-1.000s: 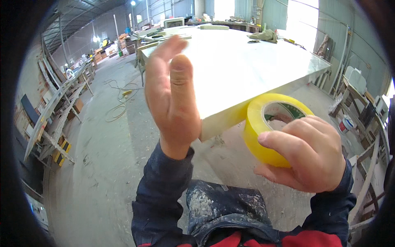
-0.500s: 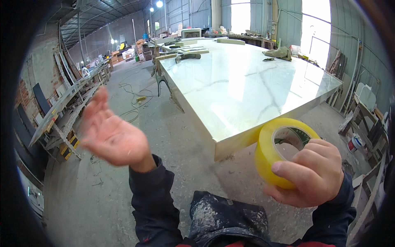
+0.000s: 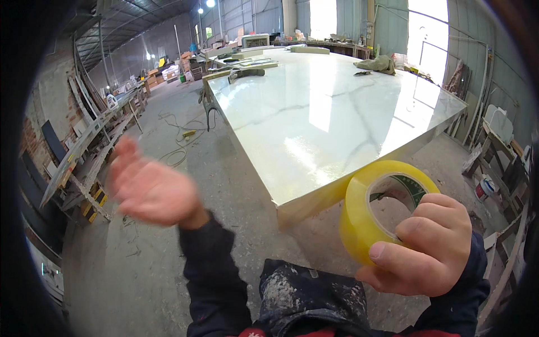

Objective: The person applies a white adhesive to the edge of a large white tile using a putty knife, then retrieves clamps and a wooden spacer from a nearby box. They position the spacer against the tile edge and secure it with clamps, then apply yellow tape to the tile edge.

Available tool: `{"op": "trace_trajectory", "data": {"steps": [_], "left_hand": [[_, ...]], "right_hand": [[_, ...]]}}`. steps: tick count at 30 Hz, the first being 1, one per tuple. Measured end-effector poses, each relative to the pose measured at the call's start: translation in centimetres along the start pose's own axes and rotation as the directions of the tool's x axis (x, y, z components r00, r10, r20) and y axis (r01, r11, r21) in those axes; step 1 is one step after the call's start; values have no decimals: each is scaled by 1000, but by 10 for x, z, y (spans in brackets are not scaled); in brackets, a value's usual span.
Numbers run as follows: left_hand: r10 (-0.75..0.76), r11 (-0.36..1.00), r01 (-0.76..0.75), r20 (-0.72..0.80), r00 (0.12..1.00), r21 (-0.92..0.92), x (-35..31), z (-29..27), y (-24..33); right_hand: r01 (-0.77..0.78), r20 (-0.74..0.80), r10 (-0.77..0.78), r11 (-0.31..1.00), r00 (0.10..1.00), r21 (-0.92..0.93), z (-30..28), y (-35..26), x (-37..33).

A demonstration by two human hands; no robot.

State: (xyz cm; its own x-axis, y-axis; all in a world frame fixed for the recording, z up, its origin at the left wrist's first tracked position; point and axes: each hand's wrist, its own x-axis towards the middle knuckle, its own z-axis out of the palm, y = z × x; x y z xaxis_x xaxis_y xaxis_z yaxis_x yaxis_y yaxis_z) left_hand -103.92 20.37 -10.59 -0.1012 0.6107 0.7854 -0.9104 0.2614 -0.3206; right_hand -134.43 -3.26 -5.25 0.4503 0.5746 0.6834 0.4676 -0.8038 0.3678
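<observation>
A wide roll of yellow packing tape (image 3: 357, 222) is gripped in my right hand (image 3: 431, 250), with my fingers curled through its core and my thumb against the outer side. The roll is at the near edge of a glossy white marbled slab (image 3: 303, 123) and overlaps that edge in the picture; whether it touches, I cannot tell. My left hand (image 3: 154, 188) is raised over the floor to the left of the slab, palm turned up and fingers apart, with nothing in it. Motion blurs its fingers slightly.
A clamp-like dark tool (image 3: 246, 73) and a crumpled olive cloth (image 3: 377, 64) lie farther along the slab. A cable (image 3: 178, 147) snakes over the floor (image 3: 140, 264) at left. Benches stand along the left; a white bucket (image 3: 484, 188) is at right.
The slab's near corner has shifted left and slightly down in view. My right hand and the tape roll sit slightly lower. My left hand stays raised and open.
</observation>
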Motion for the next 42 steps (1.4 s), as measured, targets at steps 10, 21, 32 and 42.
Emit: {"op": "trace_trajectory", "data": {"steps": [10,21,32,42], "left_hand": [[-51,998,53,86,995,-22,-35,16,-25],[-306,941,328,212,928,-77,-57,55,-17],[-250,960,260,99,963,-106,-72,88,8],[-186,978,167,154,971,127,-48,70,13]], "right_hand": [[-65,81,68,997,994,-33,-7,1,-6],[-54,22,54,998,998,-14,-1,-2,-3],[1,-84,2,999,996,44,8,6,-1],[30,-24,-28,997,999,67,-3,4,-2]]}}
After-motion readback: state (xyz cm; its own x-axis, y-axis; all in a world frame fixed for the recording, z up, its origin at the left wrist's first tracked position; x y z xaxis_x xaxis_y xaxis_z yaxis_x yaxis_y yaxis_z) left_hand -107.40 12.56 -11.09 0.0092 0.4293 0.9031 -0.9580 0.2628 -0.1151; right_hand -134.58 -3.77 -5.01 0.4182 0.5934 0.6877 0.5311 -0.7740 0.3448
